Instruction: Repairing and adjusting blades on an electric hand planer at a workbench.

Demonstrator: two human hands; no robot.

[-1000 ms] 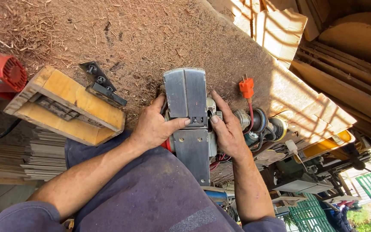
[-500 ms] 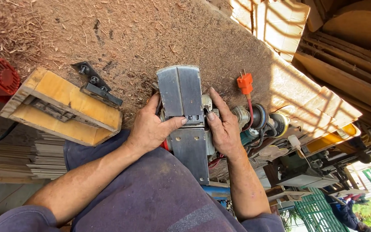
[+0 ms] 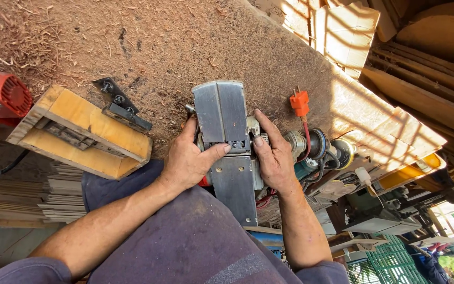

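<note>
We see no packages, labels, signs or screens in this view from the head camera. No printed sticker or plate can be made out on any surface, and anything of that kind in the cluttered area at the lower right is too small and blurred for us to tell.
</note>
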